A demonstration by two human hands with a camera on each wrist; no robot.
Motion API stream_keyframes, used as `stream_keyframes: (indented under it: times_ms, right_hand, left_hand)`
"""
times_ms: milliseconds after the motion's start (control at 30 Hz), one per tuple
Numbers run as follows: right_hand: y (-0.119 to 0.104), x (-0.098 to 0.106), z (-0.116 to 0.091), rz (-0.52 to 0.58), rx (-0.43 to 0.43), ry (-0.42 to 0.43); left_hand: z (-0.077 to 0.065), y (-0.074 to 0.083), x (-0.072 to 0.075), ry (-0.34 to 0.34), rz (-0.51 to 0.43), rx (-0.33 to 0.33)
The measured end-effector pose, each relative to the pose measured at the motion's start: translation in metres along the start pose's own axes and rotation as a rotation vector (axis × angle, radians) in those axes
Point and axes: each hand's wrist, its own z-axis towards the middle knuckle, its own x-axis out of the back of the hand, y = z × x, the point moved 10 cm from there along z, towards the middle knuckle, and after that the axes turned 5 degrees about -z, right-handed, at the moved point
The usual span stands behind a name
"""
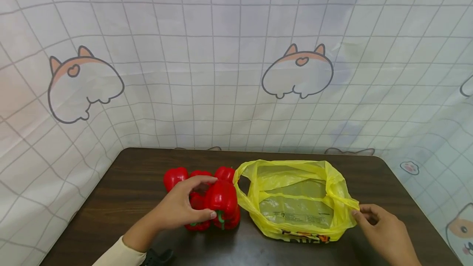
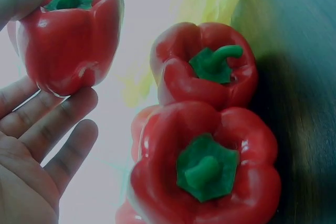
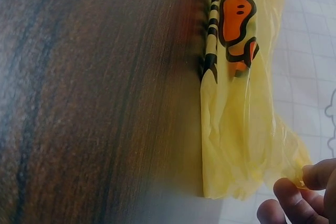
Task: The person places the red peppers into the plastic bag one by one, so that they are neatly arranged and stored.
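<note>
Gridded cloth (image 1: 199, 73) hangs at twelve o'clock beyond the brown surface (image 1: 122, 192), with corgi prints (image 1: 86, 89) at ten and one, a paw print (image 1: 409, 168) at three.

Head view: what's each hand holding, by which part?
Left hand: a red pepper, by its stem and bottom ends. Right hand: the yellow bag, by its right edge.

"Head view?"
"Looks forward and down from farthest off, with tabletop (image 1: 107, 204) along the bottom and gridded cloth (image 1: 236, 73) above."
"Left wrist?"
"Looks from very near at red peppers (image 2: 205, 116), with tabletop down the right edge."
"Right wrist?"
"Also near, turned sideways; faces the yellow bag (image 3: 236, 129), right of centre."
"Shared with head?"
"Peppers with left, bag with right."
</note>
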Motion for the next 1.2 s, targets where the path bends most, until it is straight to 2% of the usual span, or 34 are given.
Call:
stream_keyframes:
  times_ms: [267,700,967,1200]
  right_hand:
    - [0.001,0.000,0.000,0.002,0.003,0.000]
    - [0.001,-0.001,0.000,0.006,0.004,0.003]
    - [0.001,-0.001,-0.001,0.008,0.002,0.009]
    - [0.001,-0.001,-0.001,0.012,0.008,0.017]
  left_hand:
    - [0.007,0.006,-0.008,-0.005,-0.008,-0.038]
    - [0.023,0.019,-0.029,-0.061,-0.037,-0.083]
    - [0.030,0.020,-0.043,-0.082,-0.018,-0.052]
    - [0.038,0.023,-0.057,-0.117,-0.088,-0.060]
